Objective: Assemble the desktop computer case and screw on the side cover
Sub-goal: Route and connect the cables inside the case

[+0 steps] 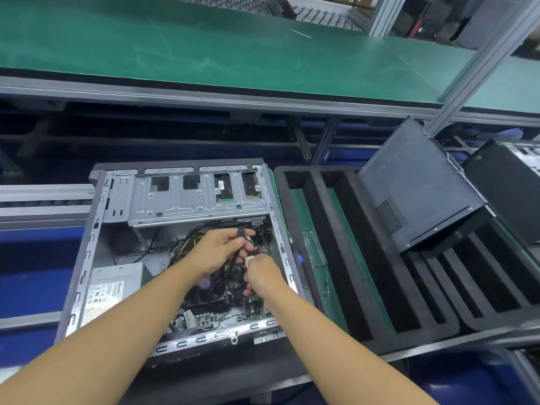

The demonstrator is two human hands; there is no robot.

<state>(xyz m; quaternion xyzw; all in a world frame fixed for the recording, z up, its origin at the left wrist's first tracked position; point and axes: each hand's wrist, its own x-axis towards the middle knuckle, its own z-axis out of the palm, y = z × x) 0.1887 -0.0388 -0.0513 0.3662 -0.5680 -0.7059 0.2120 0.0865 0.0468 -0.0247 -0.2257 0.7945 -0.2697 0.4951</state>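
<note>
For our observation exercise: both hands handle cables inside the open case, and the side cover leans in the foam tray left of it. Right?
One error: the head view shows the side cover leaning in the foam tray right of the case, not left. The left hand and right hand do handle cables inside it.

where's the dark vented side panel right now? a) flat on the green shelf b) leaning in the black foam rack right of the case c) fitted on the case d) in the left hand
b: the side panel stands tilted in the black foam rack, apart from the open case, whose inside is exposed; the left hand and right hand hold cables inside it.
</note>
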